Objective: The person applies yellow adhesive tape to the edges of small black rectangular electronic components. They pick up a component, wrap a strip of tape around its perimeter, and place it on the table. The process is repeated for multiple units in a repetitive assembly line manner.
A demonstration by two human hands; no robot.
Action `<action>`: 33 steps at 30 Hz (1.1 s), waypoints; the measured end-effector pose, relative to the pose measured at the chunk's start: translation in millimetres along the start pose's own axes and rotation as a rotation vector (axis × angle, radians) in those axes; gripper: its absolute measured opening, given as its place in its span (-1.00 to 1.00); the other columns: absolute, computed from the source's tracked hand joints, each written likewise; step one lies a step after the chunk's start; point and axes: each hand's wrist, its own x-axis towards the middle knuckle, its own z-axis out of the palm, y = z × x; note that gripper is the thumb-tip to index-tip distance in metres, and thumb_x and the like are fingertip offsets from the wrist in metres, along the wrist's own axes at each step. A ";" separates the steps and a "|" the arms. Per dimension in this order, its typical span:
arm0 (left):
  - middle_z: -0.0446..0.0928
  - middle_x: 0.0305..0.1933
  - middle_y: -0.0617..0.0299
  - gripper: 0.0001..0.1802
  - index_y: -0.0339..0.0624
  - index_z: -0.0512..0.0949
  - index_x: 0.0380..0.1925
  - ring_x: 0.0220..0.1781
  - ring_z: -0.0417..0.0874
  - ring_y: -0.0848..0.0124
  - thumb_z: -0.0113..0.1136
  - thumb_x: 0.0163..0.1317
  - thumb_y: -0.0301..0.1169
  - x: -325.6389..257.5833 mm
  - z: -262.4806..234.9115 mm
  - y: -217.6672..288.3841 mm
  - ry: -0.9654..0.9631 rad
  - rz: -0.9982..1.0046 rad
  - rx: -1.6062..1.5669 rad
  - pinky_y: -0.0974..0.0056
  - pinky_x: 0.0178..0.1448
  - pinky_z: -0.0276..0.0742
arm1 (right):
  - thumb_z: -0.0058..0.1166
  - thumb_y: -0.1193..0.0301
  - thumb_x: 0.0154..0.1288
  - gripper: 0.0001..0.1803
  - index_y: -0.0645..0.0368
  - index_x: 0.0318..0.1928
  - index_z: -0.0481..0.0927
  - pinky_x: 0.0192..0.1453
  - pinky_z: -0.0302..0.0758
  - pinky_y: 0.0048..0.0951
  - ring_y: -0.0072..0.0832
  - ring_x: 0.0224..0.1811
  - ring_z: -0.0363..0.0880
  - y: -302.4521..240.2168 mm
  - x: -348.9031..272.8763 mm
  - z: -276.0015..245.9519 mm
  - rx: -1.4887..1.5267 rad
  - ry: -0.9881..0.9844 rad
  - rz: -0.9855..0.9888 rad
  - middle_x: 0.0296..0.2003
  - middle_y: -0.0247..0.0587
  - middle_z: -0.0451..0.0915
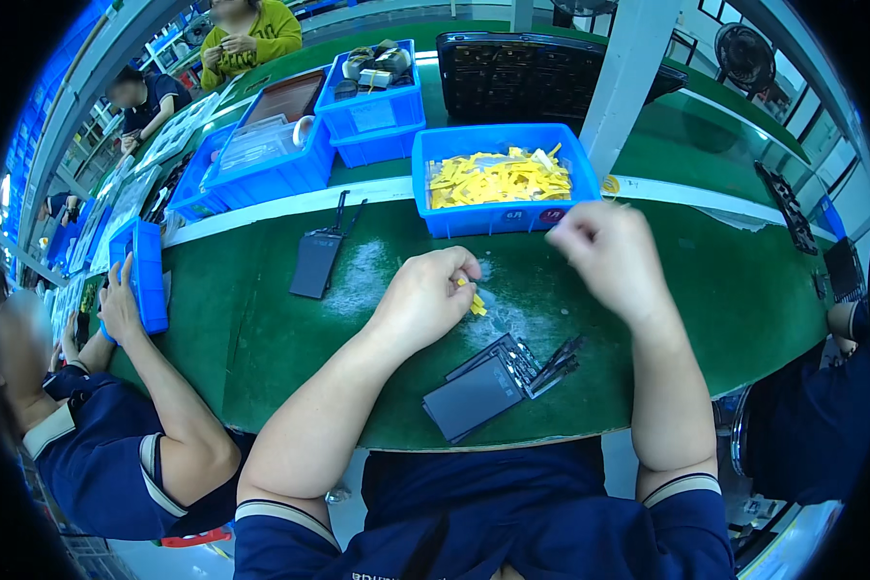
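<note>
Navy shirt (590,532), left hand (427,295), white-smudged green table (725,300), black fan (744,56)

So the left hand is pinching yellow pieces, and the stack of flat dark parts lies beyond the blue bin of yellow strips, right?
Not quite: the head view shows the stack of flat dark parts on the near side of the blue bin of yellow strips. The left hand does pinch yellow pieces.

The person wears a navy short-sleeved shirt (638,543) with pale chest lettering (387,577); cream bands (681,485) with thin dark lines trim both sleeves (278,549). The left hand (427,295) and right hand (609,256) are bare.
</note>
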 end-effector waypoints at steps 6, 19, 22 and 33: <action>0.45 -0.23 0.14 -0.73 -0.24 0.53 -0.22 -0.31 0.58 0.23 0.27 0.03 -0.47 -3.5 11.6 2.1 0.225 0.136 0.330 0.16 -0.18 0.52 | 0.27 0.33 0.02 -0.66 0.24 -0.19 0.63 -0.05 0.51 -0.23 -0.17 -0.19 0.62 73.1 16.4 -14.6 -0.393 0.131 0.245 -0.30 -0.02 0.64; 0.52 -0.24 0.15 -0.75 -0.27 0.55 -0.23 -0.36 0.58 0.43 0.28 0.05 -0.47 -6.6 -3.7 10.7 0.209 0.255 0.001 0.38 -0.34 0.49 | 0.20 0.51 0.01 -0.90 0.27 -0.43 0.60 -0.31 0.42 -0.56 -0.65 -0.47 0.49 64.2 16.9 -48.8 0.335 -0.089 0.343 -0.52 -0.36 0.57; 0.53 -0.25 0.15 -0.74 -0.27 0.55 -0.21 -0.32 0.59 0.43 0.29 0.07 -0.45 -9.0 1.0 17.3 0.160 0.338 -0.085 0.40 -0.34 0.49 | 0.20 0.51 0.04 -0.90 0.26 -0.39 0.60 -0.30 0.40 -0.62 -0.71 -0.43 0.49 33.5 7.0 -49.0 0.676 -0.213 0.244 -0.48 -0.40 0.58; 0.51 -0.30 0.33 -0.70 -0.23 0.43 -0.12 -0.30 0.52 0.62 0.27 0.17 -0.51 -7.7 10.8 11.6 0.053 0.071 -0.716 0.50 -0.25 0.47 | 0.26 0.49 0.16 -0.81 0.25 -0.20 0.63 -0.20 0.49 -0.62 -0.68 -0.33 0.54 -7.5 -3.8 -0.8 1.098 -0.254 0.175 -0.34 -0.37 0.62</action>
